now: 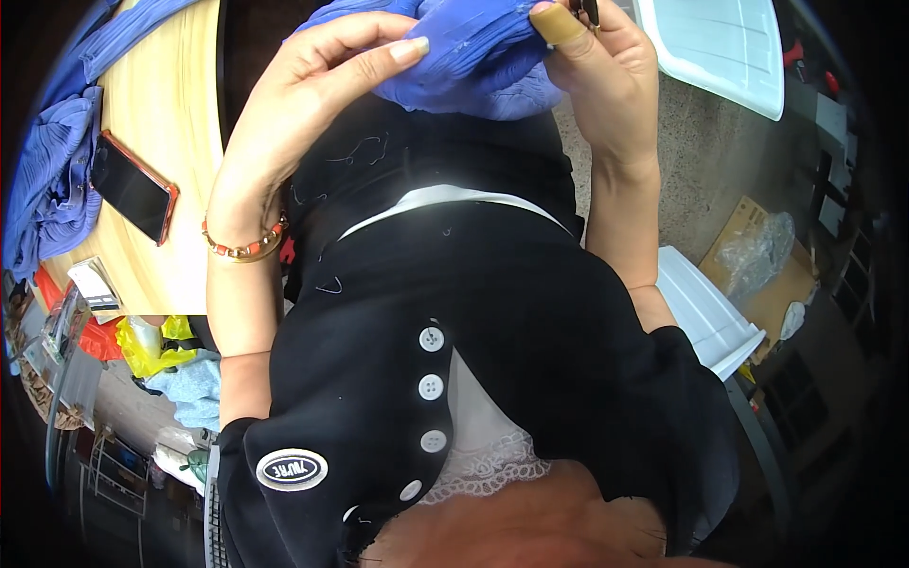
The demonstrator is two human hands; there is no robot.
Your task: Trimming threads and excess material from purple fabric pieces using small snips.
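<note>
My left hand (327, 71) grips the near edge of a blue pleated cloth (473, 57) at the top centre, thumb pressed on the fabric. My right hand (601, 71) pinches the same cloth at its right side; a tan thimble-like cover sits on one finger, and a small dark tool (589, 11) pokes up between the fingers at the frame's top edge. A beaded bracelet (248, 248) circles my left wrist. Both forearms rise over my black buttoned garment (473, 312), which fills the middle of the view.
A light wooden table (175, 142) lies at the left, with more blue cloth (57, 180) heaped on it and a dark phone in an orange case (133, 187). White plastic lids or bins (720, 47) stand right. Cardboard with a clear bag (757, 256) lies on the floor.
</note>
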